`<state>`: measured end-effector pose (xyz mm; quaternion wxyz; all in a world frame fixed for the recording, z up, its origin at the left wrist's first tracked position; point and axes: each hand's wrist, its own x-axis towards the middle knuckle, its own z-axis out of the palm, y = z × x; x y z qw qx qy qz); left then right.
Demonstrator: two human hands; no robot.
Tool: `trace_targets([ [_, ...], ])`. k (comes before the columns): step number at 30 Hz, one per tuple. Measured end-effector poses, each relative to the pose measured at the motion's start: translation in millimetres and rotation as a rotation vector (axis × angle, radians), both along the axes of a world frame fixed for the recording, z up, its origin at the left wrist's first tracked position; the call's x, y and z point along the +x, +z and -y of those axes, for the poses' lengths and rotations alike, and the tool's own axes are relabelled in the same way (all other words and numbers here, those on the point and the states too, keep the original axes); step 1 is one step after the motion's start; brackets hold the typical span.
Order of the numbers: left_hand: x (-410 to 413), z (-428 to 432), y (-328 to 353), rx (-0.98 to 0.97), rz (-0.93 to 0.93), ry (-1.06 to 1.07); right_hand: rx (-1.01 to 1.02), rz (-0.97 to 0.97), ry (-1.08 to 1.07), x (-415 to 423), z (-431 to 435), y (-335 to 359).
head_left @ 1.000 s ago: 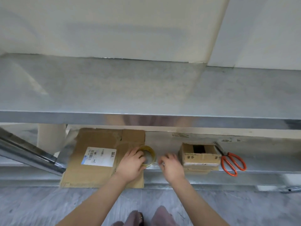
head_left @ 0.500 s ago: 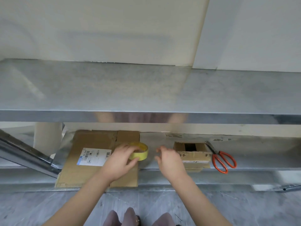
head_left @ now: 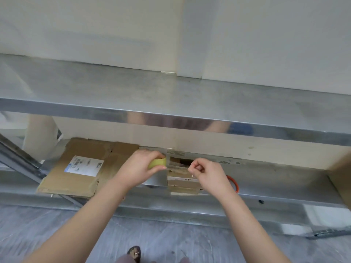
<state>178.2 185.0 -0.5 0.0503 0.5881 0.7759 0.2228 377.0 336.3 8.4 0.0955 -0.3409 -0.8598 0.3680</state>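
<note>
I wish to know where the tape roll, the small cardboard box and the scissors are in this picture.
tape roll (head_left: 157, 163), head view, on its yellow outer side.
small cardboard box (head_left: 180, 175), head view, on its near side.
scissors (head_left: 235, 185), head view, on the orange handle loop, the only part that shows.

Both bare arms reach forward, hands level and near each other.
The left hand (head_left: 137, 168) curls its fingers and thumb round a tape roll (head_left: 157, 163); the right hand (head_left: 209, 175) pinches the tape strip (head_left: 177, 164) between thumb and fingertips.
</note>
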Motion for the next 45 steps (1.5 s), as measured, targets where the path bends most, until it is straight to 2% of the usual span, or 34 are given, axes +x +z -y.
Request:
trace_targets([
  [3, 26.0, -4.3, 4.7, -0.051, 0.160, -0.036, -0.050, -0.039, -0.051, 21.0, -21.4, -0.5],
  [5, 38.1, -3.3, 7.6, -0.014, 0.245, -0.072, -0.091, -0.051, -0.062, 30.5, -32.2, -0.6],
  [9, 45.0, -2.3, 12.5, 0.065, 0.329, 0.034, -0.145, -0.069, -0.045, 42.3, -42.3, -1.2],
  [14, 34.6, -17.0, 14.7, -0.070, 0.122, 0.097, -0.156, -0.135, -0.022, 52.1, -40.3, -6.0],
  [21, 21.4, -36.3, 1.6, -0.164, 0.160, 0.054, -0.410, -0.181, -0.168, 37.1, -48.8, -36.4],
  [27, 8.5, -54.6, -17.8, -0.318, 0.232, 0.049, -0.403, -0.183, -0.202, 25.0, -54.7, -60.5],
  [33, 3.6, -72.9, -27.2, -0.472, 0.093, -0.005, -0.457, -0.182, -0.220, 26.8, -63.3, -66.0],
  [38, 5.4, -76.6, -30.0, -0.433, 0.023, -0.025, -0.536, -0.191, -0.284, 25.3, -71.0, -75.7],
  [41, 8.3, -74.9, -32.8, -0.367, 0.073, -0.014, -0.584, -0.184, -0.305, 20.6, -71.9, -85.2],
  [45, 6.3, -76.7, -31.2, -0.427, 0.027, -0.054, -0.653, -0.221, -0.330, 18.7, -73.6, -94.9],
])
